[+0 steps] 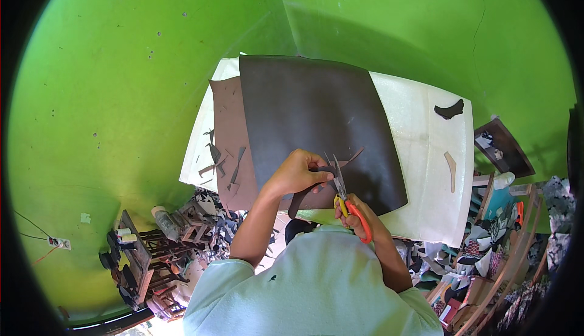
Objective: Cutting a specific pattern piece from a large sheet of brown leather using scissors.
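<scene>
My left hand (298, 172) is closed, pinching a dark, curved piece of leather-like material (296, 204) whose lower end hangs toward me. In my right hand (359, 209) are scissors (340, 184) with orange and yellow handles. Their blades point away from me and stand slightly apart beside the left fingertips, at the edge of the held piece. Both hands are above the near part of a large dark brown sheet (310, 105). A thin brownish strip (354, 155) shows just past the scissors. Exact contact between blades and material is too small to tell.
A lighter brown sheet (228, 117) lies partly under the dark one, with thin dark offcuts (214, 153) on its left. The white tabletop (420, 135) carries a black cut piece (449, 110) and a tan strip (451, 172). Scraps and wooden racks (141, 257) flank me; green walls stand behind.
</scene>
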Available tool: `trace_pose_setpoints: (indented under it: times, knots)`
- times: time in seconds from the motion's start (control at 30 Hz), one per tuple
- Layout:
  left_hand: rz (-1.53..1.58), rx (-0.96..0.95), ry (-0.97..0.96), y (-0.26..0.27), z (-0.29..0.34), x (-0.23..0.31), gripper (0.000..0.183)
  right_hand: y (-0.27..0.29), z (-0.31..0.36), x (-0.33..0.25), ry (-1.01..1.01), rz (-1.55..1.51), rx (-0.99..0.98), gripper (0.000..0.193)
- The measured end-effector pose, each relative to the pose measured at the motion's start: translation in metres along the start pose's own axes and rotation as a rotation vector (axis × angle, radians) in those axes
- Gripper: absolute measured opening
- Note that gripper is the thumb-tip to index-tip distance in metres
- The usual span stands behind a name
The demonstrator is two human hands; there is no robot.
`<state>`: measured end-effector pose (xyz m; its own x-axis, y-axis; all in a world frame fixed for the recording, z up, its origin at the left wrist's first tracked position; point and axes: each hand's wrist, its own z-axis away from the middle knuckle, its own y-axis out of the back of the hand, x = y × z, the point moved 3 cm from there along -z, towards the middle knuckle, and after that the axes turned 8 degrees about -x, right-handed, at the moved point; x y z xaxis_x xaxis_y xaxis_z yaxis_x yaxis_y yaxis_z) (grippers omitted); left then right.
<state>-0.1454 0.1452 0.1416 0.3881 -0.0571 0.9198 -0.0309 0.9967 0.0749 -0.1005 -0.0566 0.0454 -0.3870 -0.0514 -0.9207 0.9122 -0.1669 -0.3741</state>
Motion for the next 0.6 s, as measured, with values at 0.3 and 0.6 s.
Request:
trace_pose_setpoints:
  times: [0.3, 0.6]
  knots:
    - [-0.011, -0.032, 0.034, -0.003, -0.004, -0.001, 0.01, -0.013, 0.0, -0.003, 0.019, -0.153, 0.076, 0.065]
    - [0.005, -0.053, 0.039, -0.007, -0.006, -0.002, 0.011, -0.016, 0.002, 0.008, -0.006, -0.269, 0.002, 0.058]
